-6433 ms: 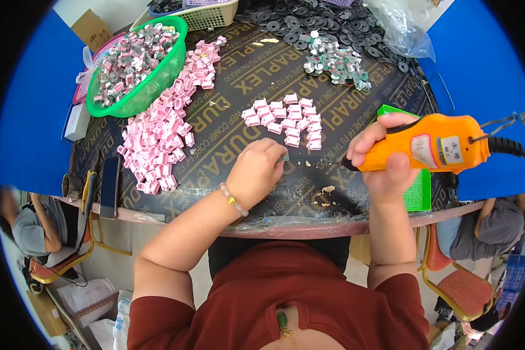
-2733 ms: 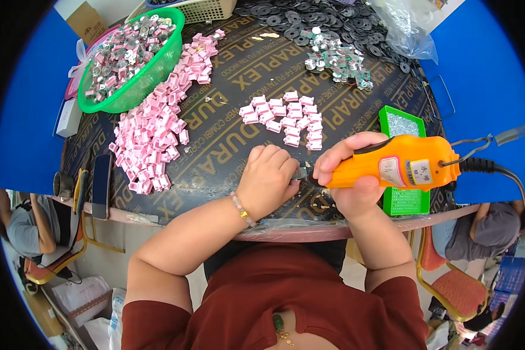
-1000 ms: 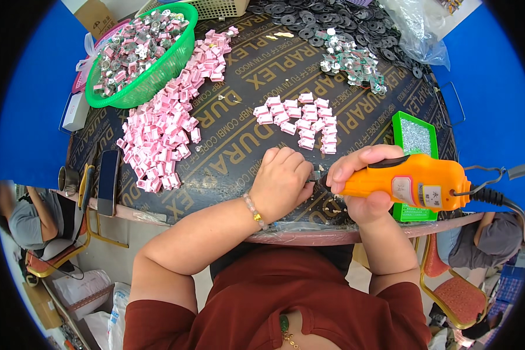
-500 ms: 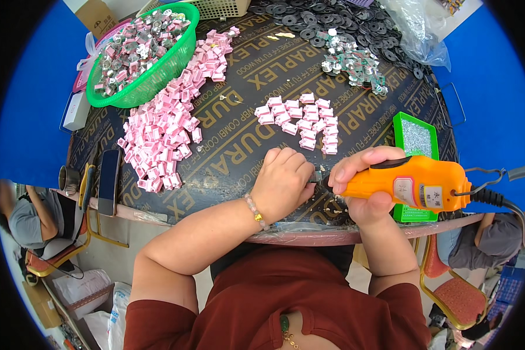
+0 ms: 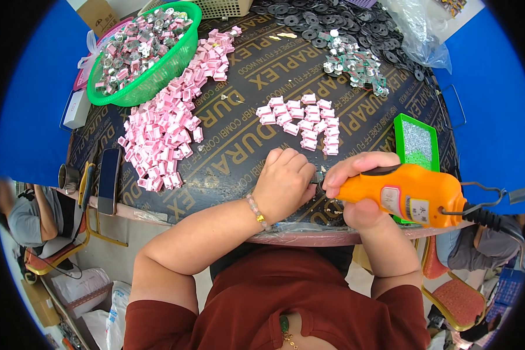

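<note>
In my right hand (image 5: 364, 213) is an orange electric screwdriver (image 5: 431, 189), held almost level, with its nose toward my left hand (image 5: 283, 181). The fingers of my left hand are closed at the table's near side. Between the two hands shows a bit of a small dark greenish part (image 5: 318, 177); most of it is hidden by my fingers. The screwdriver's tip seems to meet this part, but contact is not clear. Just beyond my hands lie several small pink plastic housings (image 5: 309, 125) in a loose group.
A big heap of pink housings (image 5: 163, 134) runs along the left, beside a green basket (image 5: 184, 55) of assembled pieces. A green tray (image 5: 398, 137) of small screws stands right. Farther back are small circuit boards (image 5: 356, 67) and black discs (image 5: 321, 20). A phone (image 5: 109, 181) lies left.
My right hand and the screwdriver have shifted slightly nearer to me and a little left. My left hand has hardly moved.
</note>
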